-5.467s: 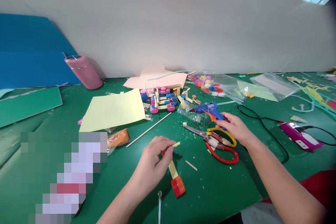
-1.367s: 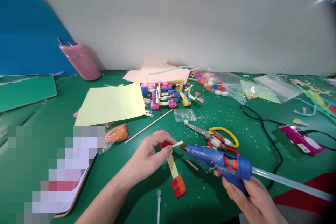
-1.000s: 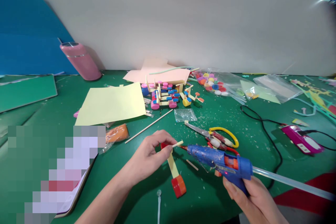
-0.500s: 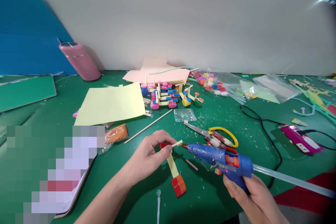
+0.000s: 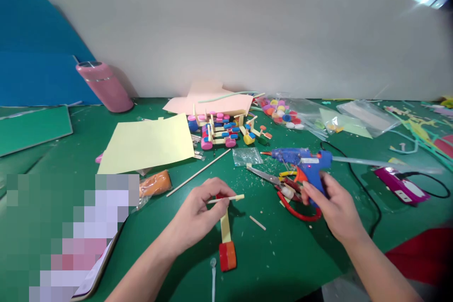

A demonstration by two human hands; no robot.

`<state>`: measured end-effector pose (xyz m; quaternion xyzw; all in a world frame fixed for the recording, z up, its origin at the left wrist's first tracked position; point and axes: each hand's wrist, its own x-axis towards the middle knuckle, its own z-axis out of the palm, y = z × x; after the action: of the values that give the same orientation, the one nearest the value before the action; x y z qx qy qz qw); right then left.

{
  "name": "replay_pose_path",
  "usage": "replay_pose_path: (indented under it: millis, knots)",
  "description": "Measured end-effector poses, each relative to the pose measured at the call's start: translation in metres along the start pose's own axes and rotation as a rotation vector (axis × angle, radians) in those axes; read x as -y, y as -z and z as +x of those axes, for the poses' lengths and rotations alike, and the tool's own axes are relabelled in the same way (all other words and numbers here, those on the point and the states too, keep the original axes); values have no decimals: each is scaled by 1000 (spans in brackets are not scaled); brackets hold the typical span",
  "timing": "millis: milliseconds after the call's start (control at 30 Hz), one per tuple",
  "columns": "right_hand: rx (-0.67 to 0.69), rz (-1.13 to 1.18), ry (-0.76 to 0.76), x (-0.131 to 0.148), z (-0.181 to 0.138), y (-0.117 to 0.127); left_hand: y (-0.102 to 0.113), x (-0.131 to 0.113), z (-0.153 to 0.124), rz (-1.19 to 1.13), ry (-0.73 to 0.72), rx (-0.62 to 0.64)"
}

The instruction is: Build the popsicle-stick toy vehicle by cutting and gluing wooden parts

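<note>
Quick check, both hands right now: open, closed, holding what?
Left hand: closed, pinching a thin pale stick.
Right hand: closed, holding a blue hot-glue gun by its handle.

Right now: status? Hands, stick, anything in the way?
Left hand pinching thin stick. Right hand holding glue gun, nozzle apart from stick. Scissors partly hidden behind glue gun.

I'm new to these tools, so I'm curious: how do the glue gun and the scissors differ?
The glue gun is held in the right hand; the scissors lie on the green table. The glue gun is mostly blue with an orange trigger; the scissors have metal blades and red and yellow handles. Both tips point toward the left.
</note>
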<state>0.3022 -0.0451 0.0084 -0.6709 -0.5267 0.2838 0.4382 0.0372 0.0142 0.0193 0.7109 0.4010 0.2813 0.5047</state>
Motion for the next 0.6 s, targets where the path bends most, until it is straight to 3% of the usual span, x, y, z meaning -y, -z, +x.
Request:
replay_pose_path:
  millis: [67, 300, 467, 600]
  knots:
    - [-25, -146, 40, -8, 23, 3, -1, 2, -1, 1, -18, -6]
    - [11, -297, 59, -30, 77, -6, -2, 5, -4, 18, -41, -56]
    - [42, -429, 117, -39, 89, -13, -5, 6, -7, 23, -45, -90]
    - [-41, -511, 198, -25, 74, -16, -7, 5, -8, 40, -41, -113]
